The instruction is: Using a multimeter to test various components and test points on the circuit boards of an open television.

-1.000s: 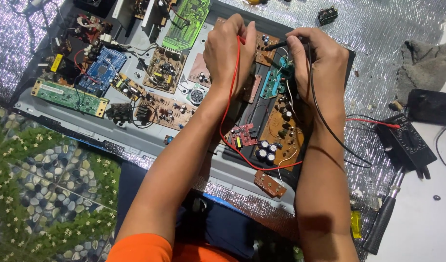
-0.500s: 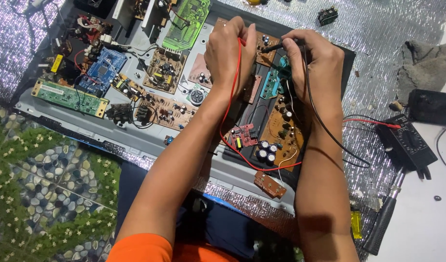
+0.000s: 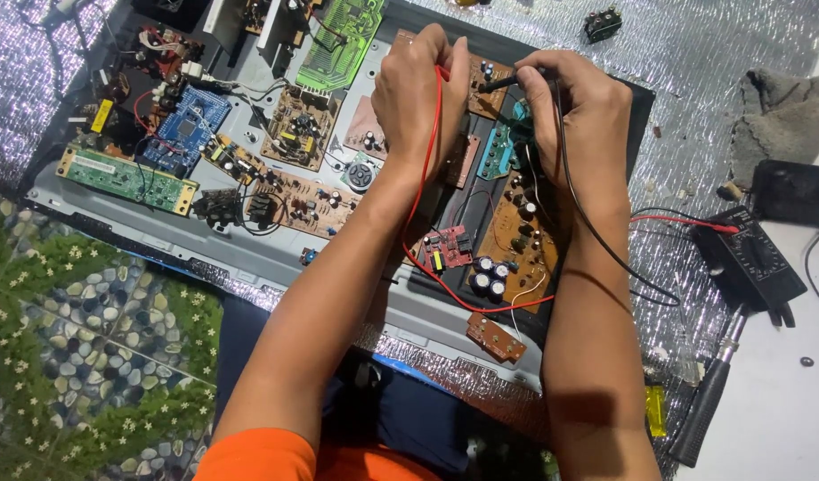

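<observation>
Foil mat [image 3: 739,53]; metal tray [image 3: 276,258] holds boards; hands [image 3: 418,89] [image 3: 579,107] grip probes.

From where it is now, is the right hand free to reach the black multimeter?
Probably yes: the multimeter lies uncovered to the right of the right hand, with only foil and leads between. But that hand holds the black probe.

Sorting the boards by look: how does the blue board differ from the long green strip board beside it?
The blue board is squarish and blue; the green strip board is long, narrow and green. The blue board lies farther from the person, the green strip board nearer the chassis's near edge. Both lie flat on that grey chassis, left of both hands.
</observation>
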